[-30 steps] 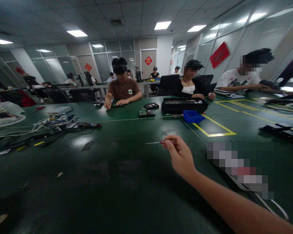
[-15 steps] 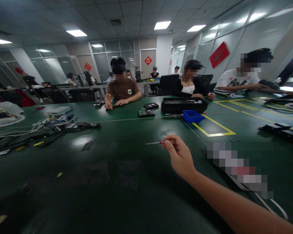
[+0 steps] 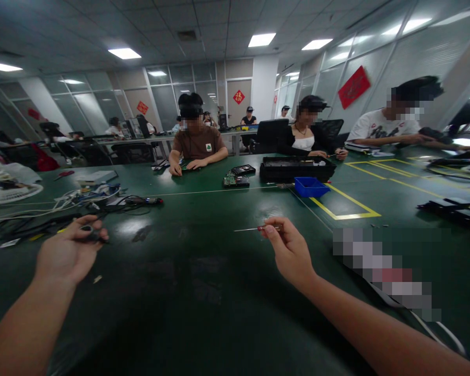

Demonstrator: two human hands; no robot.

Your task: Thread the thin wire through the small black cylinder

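Observation:
My right hand (image 3: 290, 253) is raised over the dark green table (image 3: 203, 292) and pinches a thin screwdriver (image 3: 254, 228) with a red grip; its metal shaft points left. At the left, my left hand (image 3: 68, 250) is closed around a small dark object (image 3: 90, 233) with a pale ring on it, which I cannot name. Beyond that hand lies a tangle of cables (image 3: 43, 222) on the table.
A blue bin (image 3: 310, 186), a black tray (image 3: 295, 168) and circuit boards (image 3: 237, 180) sit mid-table. Three people are seated along the far side. Yellow tape lines (image 3: 348, 206) mark the right of the table, black parts (image 3: 452, 209) lie far right, and a white cable (image 3: 434, 326) runs near my right arm.
My left hand has come into view at the left, closed on a small dark object. My right hand with the screwdriver has stayed almost still.

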